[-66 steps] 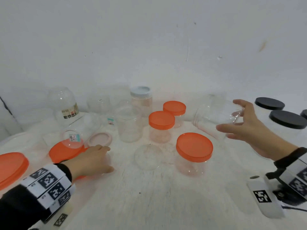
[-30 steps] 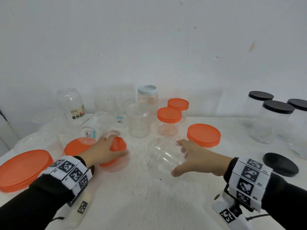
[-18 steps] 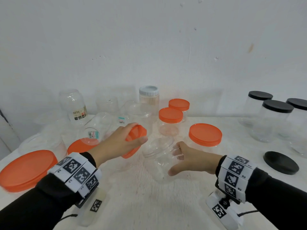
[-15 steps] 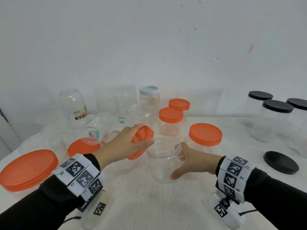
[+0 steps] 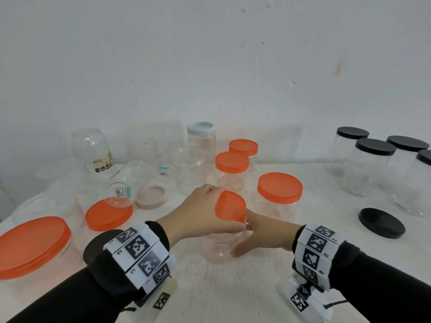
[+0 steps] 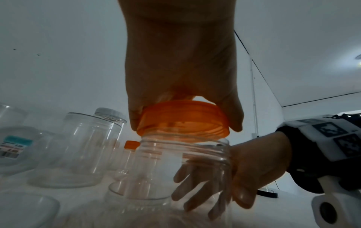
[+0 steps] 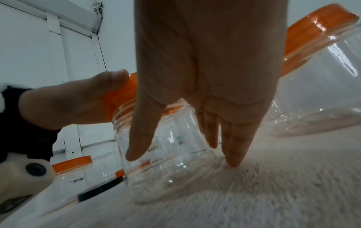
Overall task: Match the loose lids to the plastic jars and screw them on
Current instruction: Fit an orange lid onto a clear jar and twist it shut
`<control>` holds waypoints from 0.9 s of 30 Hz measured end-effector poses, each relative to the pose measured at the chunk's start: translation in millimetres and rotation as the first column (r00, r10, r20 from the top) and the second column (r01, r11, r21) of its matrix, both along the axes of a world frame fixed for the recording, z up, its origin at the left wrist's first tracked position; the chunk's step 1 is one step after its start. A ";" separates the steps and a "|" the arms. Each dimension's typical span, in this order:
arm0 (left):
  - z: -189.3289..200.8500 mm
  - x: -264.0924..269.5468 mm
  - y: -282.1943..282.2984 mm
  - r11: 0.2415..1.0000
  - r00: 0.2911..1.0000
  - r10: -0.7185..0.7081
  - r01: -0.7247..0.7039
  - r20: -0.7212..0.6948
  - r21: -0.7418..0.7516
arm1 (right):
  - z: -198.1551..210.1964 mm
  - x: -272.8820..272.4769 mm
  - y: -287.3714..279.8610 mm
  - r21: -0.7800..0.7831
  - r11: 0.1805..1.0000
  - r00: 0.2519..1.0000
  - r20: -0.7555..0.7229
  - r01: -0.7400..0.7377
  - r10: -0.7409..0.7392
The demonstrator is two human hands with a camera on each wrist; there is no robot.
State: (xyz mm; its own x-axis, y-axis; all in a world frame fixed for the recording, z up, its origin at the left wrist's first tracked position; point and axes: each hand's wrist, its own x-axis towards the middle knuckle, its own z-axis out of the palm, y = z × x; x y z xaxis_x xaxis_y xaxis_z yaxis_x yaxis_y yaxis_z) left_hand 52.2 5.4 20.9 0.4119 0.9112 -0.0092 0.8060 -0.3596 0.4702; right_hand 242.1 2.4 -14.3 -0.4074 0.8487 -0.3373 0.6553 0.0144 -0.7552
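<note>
My left hand (image 5: 200,213) grips the orange lid (image 5: 230,209) by its rim, fingers curled round it. The lid sits tilted on the mouth of the clear jar (image 5: 221,249), not seated flat. My right hand (image 5: 261,236) wraps the jar's side, thumb near and fingers far, holding it upright on the surface (image 5: 233,294), near centre. Capped orange jar (image 5: 279,194) just behind, loose black lid (image 5: 381,222) to the right.
</note>
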 end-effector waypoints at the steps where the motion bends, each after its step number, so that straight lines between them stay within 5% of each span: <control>1: -0.5 3.0 -0.8 1.000 1.000 -0.003 0.004 -0.028 0.022 | 0.4 -0.4 -0.2 0.009 1.000 1.000 0.004 -0.004 0.004; 8: -2.3 9.0 -2.5 0.996 0.995 0.010 0.000 -0.103 0.093 | 0.1 -0.9 -1.1 0.040 0.999 0.999 0.029 -0.027 0.026; 19: -9.8 -0.3 -9.6 1.000 0.998 0.026 -0.026 -0.058 0.001 | -0.9 2.5 0.7 0.033 0.999 0.996 0.086 -0.021 0.018; 27: -25.4 -38.3 -12.7 0.953 0.965 0.140 -0.070 0.221 -0.296 | 38.7 12.4 7.4 0.141 0.988 0.998 0.014 -0.062 0.061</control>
State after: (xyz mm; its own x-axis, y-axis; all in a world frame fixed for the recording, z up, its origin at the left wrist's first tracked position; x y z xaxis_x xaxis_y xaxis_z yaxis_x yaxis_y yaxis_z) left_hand 13.9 -7.3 -4.5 0.3357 0.9232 -0.1871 0.6844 -0.1026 0.7218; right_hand 254.5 9.7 24.4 -0.4578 0.8615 -0.2197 0.6571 0.1613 -0.7363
